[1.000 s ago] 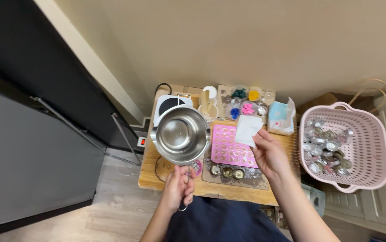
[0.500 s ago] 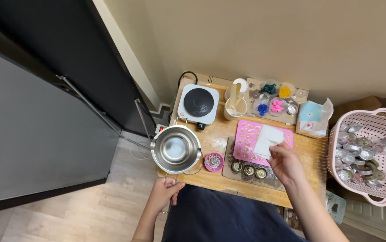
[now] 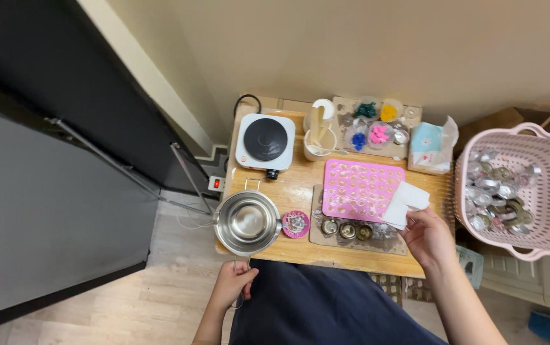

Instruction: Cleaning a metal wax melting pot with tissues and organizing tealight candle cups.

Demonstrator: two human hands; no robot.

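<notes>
Looking down from the head camera, the left hand (image 3: 233, 281) sits at the near edge of the wooden worktop (image 3: 300, 252), its fingers clenched around the thin handle of a steel pot (image 3: 247, 222). The pot rests over the worktop's near left corner, its bowl shiny and bare inside. Just beside it on the right lies a small round pink dish (image 3: 296, 224) with pale bits in it.

The right hand (image 3: 425, 236) is over the worktop's near right part, fingers grasping a folded white cloth (image 3: 403, 203), which overlaps the right edge of a pink mould tray (image 3: 360, 190). Below the tray, 3 small round metal cups (image 3: 347, 229) stand in a row on a brown mat.

Farther back, a white single-burner hot plate (image 3: 265, 140) stands at the left, a white cup with sticks (image 3: 319, 144) next to it, then small pots of coloured pieces (image 3: 372, 124) and a light blue tissue pack (image 3: 427, 146). To the right of the worktop, a pink plastic basket (image 3: 546, 239) holds many metal cups.
</notes>
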